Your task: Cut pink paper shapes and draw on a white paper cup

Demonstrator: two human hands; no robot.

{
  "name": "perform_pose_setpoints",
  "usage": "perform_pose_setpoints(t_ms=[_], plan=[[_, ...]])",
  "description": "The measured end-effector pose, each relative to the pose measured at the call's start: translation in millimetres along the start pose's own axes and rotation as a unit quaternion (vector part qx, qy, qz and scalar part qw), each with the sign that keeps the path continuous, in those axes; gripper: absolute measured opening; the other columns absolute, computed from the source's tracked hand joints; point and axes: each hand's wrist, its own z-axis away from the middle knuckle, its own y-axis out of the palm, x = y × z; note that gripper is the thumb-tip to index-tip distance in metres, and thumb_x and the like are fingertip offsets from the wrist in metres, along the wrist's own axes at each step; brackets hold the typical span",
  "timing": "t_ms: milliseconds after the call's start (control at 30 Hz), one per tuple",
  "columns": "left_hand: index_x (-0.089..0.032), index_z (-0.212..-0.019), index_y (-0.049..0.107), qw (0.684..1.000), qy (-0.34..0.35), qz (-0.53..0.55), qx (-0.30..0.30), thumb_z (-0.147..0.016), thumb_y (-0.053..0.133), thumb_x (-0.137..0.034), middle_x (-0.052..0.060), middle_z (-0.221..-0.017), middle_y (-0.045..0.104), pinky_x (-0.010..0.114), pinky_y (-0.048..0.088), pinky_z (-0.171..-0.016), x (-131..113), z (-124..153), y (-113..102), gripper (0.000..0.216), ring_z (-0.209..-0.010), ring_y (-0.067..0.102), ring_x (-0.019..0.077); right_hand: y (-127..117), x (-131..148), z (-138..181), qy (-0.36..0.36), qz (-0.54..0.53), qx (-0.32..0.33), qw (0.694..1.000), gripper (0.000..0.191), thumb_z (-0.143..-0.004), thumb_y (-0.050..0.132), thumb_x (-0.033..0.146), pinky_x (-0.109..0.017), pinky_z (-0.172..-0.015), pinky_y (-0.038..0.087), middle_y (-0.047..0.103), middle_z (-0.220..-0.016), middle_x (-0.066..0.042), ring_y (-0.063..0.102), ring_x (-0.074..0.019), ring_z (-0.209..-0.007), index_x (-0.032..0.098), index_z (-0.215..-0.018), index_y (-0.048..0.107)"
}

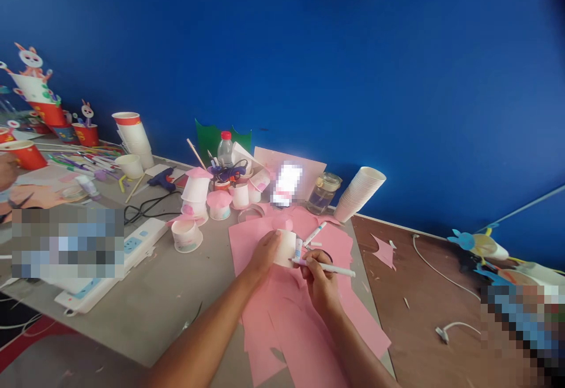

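Note:
My left hand (263, 255) is closed around the side of a small white paper cup (286, 249). In my right hand (318, 276) is a white marker (339, 269), its purplish tip end close to the cup's right side. Just behind the fingers stands a small white tube or cap (299, 248), partly hidden. Another white marker (315, 233) lies a little farther back. Sheets of pink paper (295, 329) spread beneath both hands. A piece of pink paper (282, 223) shows just behind the cup.
Decorated paper cups (194, 191) stand to the left, near a blue glue gun (162, 179) and a power strip (132, 246). At the back are a lit phone (286, 183), a glass jar (324, 192) and a leaning cup stack (359, 192). Another person's hand (6, 170) shows far left.

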Motion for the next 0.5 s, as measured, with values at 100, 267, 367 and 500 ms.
perform_pose_setpoints(t_ms=[100, 267, 367, 500], plan=[[-0.011, -0.088, 0.068, 1.0, 0.001, 0.012, 0.007, -0.077, 0.064, -0.056, 0.01, -0.075, 0.07, 0.03, 0.048, -0.053, 0.1, -0.3, 0.2, 0.047, -0.061, 0.062, 0.0196, 1.2, 0.1, -0.5, -0.009, -0.002, -0.004, 1.0, 0.024, -0.075, 0.07, 0.04, -0.028, -0.057, 0.041, 0.045, -0.049, 0.006, 0.049, -0.0146, -0.055, 0.023, -0.064, 0.058], [-0.012, -0.087, 0.068, 0.999, -0.003, 0.028, 0.02, -0.077, 0.063, -0.054, 0.008, -0.069, 0.069, 0.03, 0.046, -0.053, -2.5, 1.3, 2.1, 0.044, -0.06, 0.063, 0.02, 1.8, 0.1, -1.5, -0.01, -0.015, -0.005, 1.0, 0.024, -0.076, 0.07, 0.042, -0.028, -0.058, 0.042, 0.046, -0.051, 0.006, 0.051, -0.0146, -0.056, 0.023, -0.067, 0.058], [-0.012, -0.088, 0.068, 0.999, 0.0, 0.032, 0.019, -0.078, 0.063, -0.053, 0.008, -0.071, 0.07, 0.029, 0.047, -0.053, -3.0, 1.9, 2.4, 0.042, -0.061, 0.064, 0.0203, 1.9, 0.1, -1.6, -0.008, -0.024, -0.008, 1.0, 0.024, -0.076, 0.071, 0.043, -0.03, -0.06, 0.044, 0.046, -0.051, 0.006, 0.051, -0.0146, -0.056, 0.023, -0.069, 0.06], [-0.012, -0.087, 0.067, 0.999, -0.003, 0.041, 0.026, -0.079, 0.062, -0.052, 0.007, -0.069, 0.069, 0.029, 0.047, -0.052, -1.2, 1.0, 2.7, 0.041, -0.059, 0.063, 0.0196, 3.2, 0.7, -0.5, -0.002, -0.034, -0.006, 0.999, 0.024, -0.075, 0.072, 0.043, -0.03, -0.062, 0.045, 0.047, -0.051, 0.006, 0.05, -0.0138, -0.056, 0.023, -0.069, 0.06]])
